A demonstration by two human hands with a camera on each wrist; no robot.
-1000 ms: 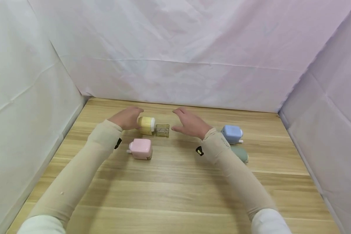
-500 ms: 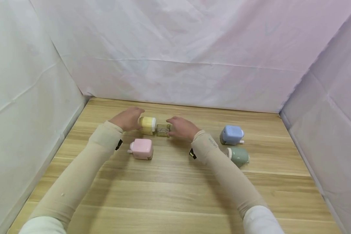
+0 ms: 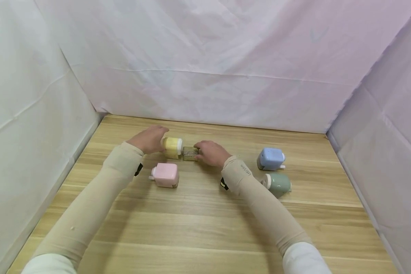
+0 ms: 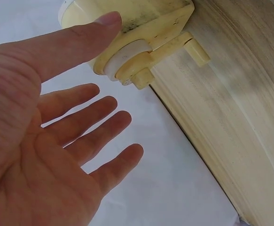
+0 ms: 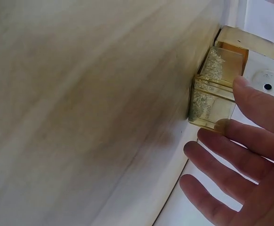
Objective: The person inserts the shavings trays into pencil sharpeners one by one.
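Observation:
A yellow hand-crank pencil sharpener (image 3: 172,147) lies toward the back of the table, its white face turned right. Its crank (image 4: 174,52) points toward my left hand (image 3: 148,139), which is beside it with fingers extended. In the left wrist view the thumb overlaps the sharpener's body; whether it touches is unclear. At the white face's side sits the clear yellowish shavings drawer (image 5: 209,96), with pale shavings inside. My right hand (image 3: 212,153) pinches the drawer's outer end between thumb and index finger, the other fingers spread loosely.
A pink sharpener (image 3: 166,175) stands in front of the yellow one. Over to the right are a blue sharpener (image 3: 271,158) and a green one (image 3: 279,184), near my right forearm. White cloth (image 3: 209,95) walls the wooden table (image 3: 191,228) at back and sides.
My right hand has moved left and slightly toward me, from beside the drawer onto its outer end. The green sharpener is more exposed now. My left hand has barely moved.

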